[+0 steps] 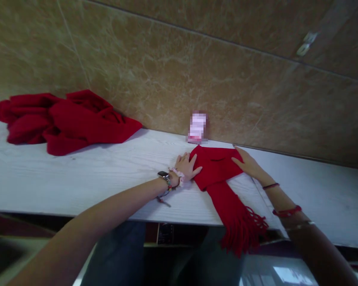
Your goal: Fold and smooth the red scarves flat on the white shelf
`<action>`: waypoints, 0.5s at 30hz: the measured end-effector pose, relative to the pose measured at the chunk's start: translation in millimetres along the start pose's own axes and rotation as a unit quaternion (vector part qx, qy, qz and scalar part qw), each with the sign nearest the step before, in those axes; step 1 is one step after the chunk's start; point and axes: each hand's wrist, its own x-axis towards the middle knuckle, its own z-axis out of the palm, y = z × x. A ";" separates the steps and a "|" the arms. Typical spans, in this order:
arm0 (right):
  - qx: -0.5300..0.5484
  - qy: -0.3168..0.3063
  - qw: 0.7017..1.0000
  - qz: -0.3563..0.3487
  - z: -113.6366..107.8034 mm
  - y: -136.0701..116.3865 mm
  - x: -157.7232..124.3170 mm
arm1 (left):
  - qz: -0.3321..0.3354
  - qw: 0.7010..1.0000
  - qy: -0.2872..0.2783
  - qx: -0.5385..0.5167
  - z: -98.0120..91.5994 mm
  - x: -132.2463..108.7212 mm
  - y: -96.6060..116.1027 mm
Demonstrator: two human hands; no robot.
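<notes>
A red scarf (216, 163) lies folded on the white tabletop, and its fringed end (244, 230) hangs over the front edge. At the left side of the fold rests my left hand (187, 166), fingers spread, the thumb touching the cloth. My right hand (248, 162) lies at the right side of the fold, with thumb and fingers apart against the scarf's edge. Neither hand is closed around the cloth.
A crumpled heap of red cloth (74, 121) lies at the left of the white table (107, 182). Behind the scarf a phone-like object (197, 126), blurred out, leans against the brown marbled wall (155, 67). A wall fitting (306, 43) is at the upper right.
</notes>
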 end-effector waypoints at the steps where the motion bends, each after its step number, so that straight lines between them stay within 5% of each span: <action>1: -0.003 -0.024 1.000 -0.012 -1.0 -0.1 -7.0 | 0.014 1.000 0.007 -0.012 4.0 10.8 8.1; 4: -0.041 -0.101 0.994 -0.008 8.4 -6.6 -27.2 | 0.024 0.999 0.024 -0.034 8.6 38.3 24.6; 7: -0.114 -0.114 0.987 0.025 25.1 -16.3 -39.8 | 0.044 0.995 0.086 -0.031 5.1 47.5 30.2; 9: -0.147 -0.095 0.984 0.041 32.2 -22.2 -41.3 | 0.141 0.984 0.106 -0.025 2.1 41.1 30.2; 12: -0.165 -0.080 0.982 0.049 34.3 -29.4 -34.9 | 0.368 0.930 0.012 -0.007 0.2 23.7 27.7; 15: -0.169 -0.092 0.980 0.043 32.8 -35.9 -25.1 | 0.423 0.904 -0.061 0.030 0.7 16.7 24.8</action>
